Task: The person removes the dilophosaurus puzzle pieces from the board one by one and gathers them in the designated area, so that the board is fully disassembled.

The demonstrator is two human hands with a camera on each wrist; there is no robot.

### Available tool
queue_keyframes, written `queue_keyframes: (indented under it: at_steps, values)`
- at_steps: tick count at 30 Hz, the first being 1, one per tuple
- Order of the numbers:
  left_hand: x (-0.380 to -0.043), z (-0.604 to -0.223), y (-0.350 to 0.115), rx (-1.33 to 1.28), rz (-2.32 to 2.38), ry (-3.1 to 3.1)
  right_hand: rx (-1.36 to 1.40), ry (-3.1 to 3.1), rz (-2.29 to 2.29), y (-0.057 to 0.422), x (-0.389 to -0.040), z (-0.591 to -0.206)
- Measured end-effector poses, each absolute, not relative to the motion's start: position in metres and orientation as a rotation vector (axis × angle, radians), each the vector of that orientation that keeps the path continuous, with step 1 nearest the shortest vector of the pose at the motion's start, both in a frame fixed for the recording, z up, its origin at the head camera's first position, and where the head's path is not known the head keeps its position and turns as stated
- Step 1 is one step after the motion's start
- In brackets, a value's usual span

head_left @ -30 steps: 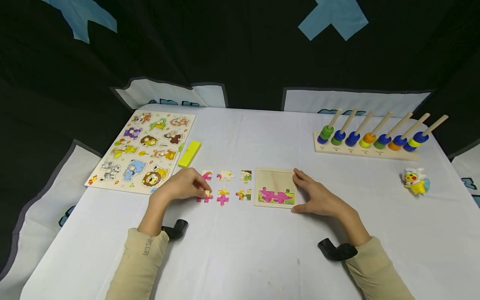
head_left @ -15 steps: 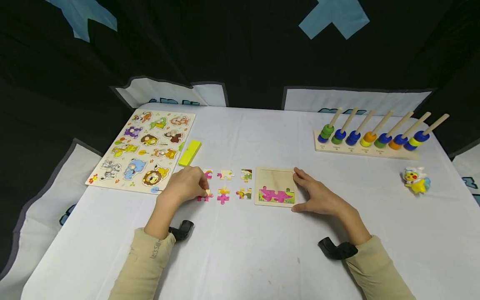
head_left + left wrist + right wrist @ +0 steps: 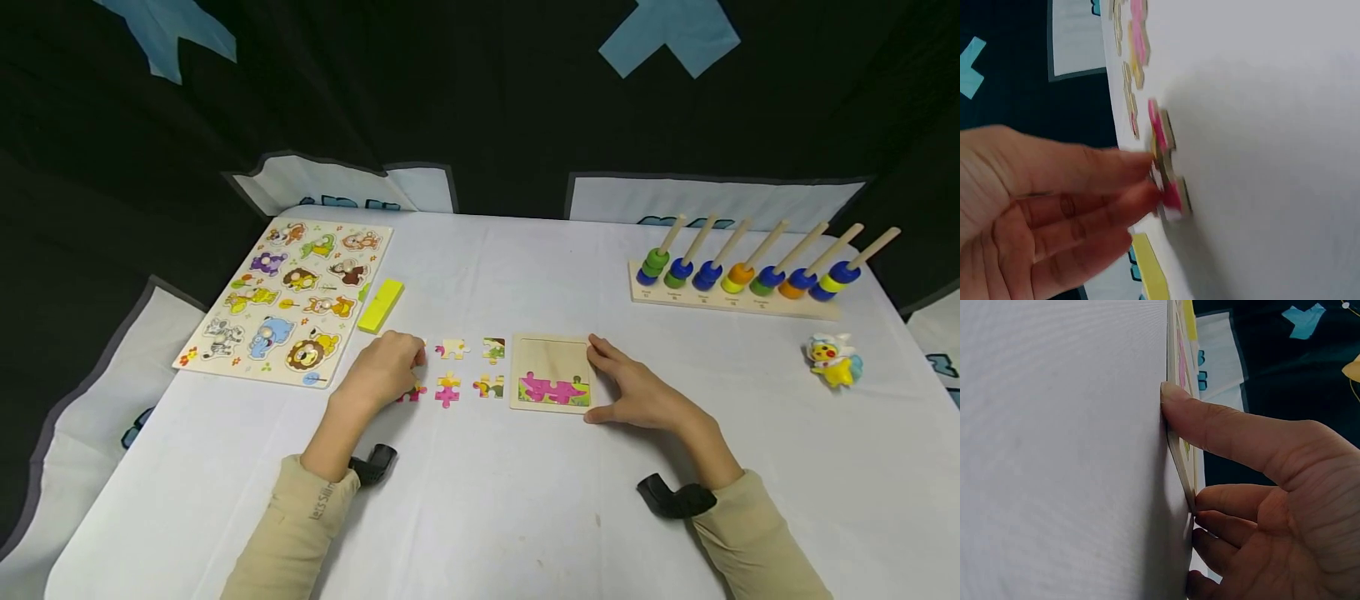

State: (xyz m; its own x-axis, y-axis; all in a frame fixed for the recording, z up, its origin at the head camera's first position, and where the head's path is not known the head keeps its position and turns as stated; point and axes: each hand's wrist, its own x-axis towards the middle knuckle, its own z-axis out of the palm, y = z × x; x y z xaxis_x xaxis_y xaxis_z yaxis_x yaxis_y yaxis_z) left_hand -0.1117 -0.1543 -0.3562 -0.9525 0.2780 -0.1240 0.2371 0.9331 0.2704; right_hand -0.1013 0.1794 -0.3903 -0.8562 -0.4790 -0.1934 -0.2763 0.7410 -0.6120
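My left hand [image 3: 384, 367] pinches a pink and yellow jigsaw piece [image 3: 1172, 197] between thumb and forefinger; it stays at the table surface. In the head view that hand partly hides this piece and nearly covers another above it. More loose pieces lie to its right, among them a pink and yellow one [image 3: 447, 390] and a green and yellow one [image 3: 489, 387]. Beside them is a wooden puzzle tray [image 3: 551, 350], its lower part filled with joined pink pieces [image 3: 553, 389]. My right hand [image 3: 637, 390] holds the tray's right side, thumb at the lower corner, forefinger at the upper.
At the left lies an animal peg puzzle board [image 3: 288, 304], with a yellow block [image 3: 381, 306] next to it. A wooden rack of coloured rings [image 3: 735, 287] stands at the back right. A small yellow figurine [image 3: 834, 360] sits near the right edge.
My left hand and forearm have shifted slightly right, and the hand now covers more of the upper left piece. The right hand and the tray stay in place.
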Motion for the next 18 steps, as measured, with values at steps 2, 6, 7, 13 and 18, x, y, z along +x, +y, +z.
queue_keyframes:
  at_steps: [2,6,7,13,18]
  values:
    - [-0.11,-0.355,-0.151,0.389,0.363,2.934,-0.586,2.603,-0.839,0.179,-0.101,-0.39]
    - [-0.107,-0.349,-0.144,0.427,0.383,2.932,-0.584,2.596,-0.847,0.179,-0.102,-0.391]
    - [-0.106,-0.347,-0.141,0.45,0.406,2.927,-0.58,2.591,-0.851,0.178,-0.103,-0.391]
    - [-0.108,-0.341,-0.106,0.632,0.559,2.866,-0.59,2.589,-0.849,0.177,-0.103,-0.394]
    - [-0.119,-0.338,-0.06,0.777,0.528,2.778,-0.591,2.6,-0.849,0.18,-0.102,-0.393]
